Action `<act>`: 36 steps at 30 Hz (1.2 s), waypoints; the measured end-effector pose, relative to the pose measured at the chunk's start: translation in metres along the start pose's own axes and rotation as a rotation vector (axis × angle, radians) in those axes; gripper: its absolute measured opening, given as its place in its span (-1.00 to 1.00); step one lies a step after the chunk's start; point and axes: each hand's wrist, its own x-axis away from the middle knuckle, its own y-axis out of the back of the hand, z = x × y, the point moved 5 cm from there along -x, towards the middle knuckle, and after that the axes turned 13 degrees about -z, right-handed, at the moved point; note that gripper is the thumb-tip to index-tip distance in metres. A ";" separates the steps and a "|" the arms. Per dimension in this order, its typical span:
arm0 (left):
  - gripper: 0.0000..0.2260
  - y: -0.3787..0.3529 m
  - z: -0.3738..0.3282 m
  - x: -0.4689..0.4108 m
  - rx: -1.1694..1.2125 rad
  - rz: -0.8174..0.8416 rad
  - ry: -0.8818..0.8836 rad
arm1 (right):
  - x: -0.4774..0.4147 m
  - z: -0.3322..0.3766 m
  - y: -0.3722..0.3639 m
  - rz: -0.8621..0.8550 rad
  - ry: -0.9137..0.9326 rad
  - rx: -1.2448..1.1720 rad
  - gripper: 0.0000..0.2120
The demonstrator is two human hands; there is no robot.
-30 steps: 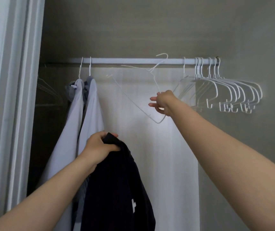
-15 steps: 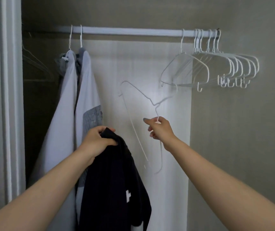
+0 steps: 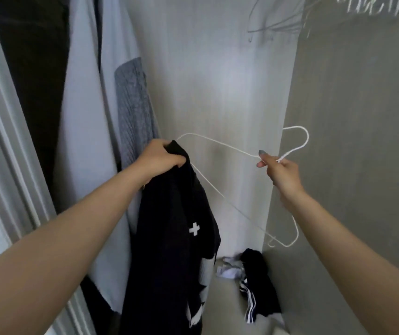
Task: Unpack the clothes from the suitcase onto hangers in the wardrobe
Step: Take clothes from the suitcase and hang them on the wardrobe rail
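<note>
The left hand (image 3: 161,157) is clenched tight around a bunched fold at the top of a black garment (image 3: 174,250), which hangs straight down from the fist and bears a small white cross mark and white stripes lower down. The right hand (image 3: 281,171) pinches the neck of a white wire hanger (image 3: 220,143) between thumb and fingers, just under its hook; the hook curls up and to the right of the hand, while the triangular frame is tilted, one shoulder reaching across to touch or nearly touch the top of the left fist, the other corner dropping below the right wrist.

Just left of and behind the left hand hang a pale grey shirt (image 3: 82,131) and a second garment with a darker grey knitted panel (image 3: 134,112); the black garment overlaps their lower edges. Further left stands the white door frame (image 3: 2,131) of the wardrobe. Between the two hands the white back wall (image 3: 217,76) is bare, giving open room. Right of the right hand runs the grey side wall (image 3: 358,117), close by the hook. Above that hand, blurred, are spare hangers (image 3: 374,6). Below the hands, on the wardrobe floor (image 3: 222,301), lies a heap of dark clothes (image 3: 258,284) with white stripes beside something white.
</note>
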 end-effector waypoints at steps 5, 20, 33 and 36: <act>-0.70 -0.032 0.051 0.016 -0.065 0.015 0.188 | 0.018 -0.058 0.038 -0.108 -0.035 0.092 -0.67; -0.68 -0.076 0.143 0.024 -0.158 0.224 0.282 | 0.053 -0.144 0.055 -0.049 -0.026 0.239 -0.69; -0.93 -0.071 0.167 0.031 0.015 0.373 0.240 | 0.051 -0.163 0.046 -0.029 0.057 0.534 -0.57; -0.90 -0.073 0.171 0.036 0.019 0.406 0.208 | 0.057 -0.163 0.035 0.049 0.087 0.502 -0.55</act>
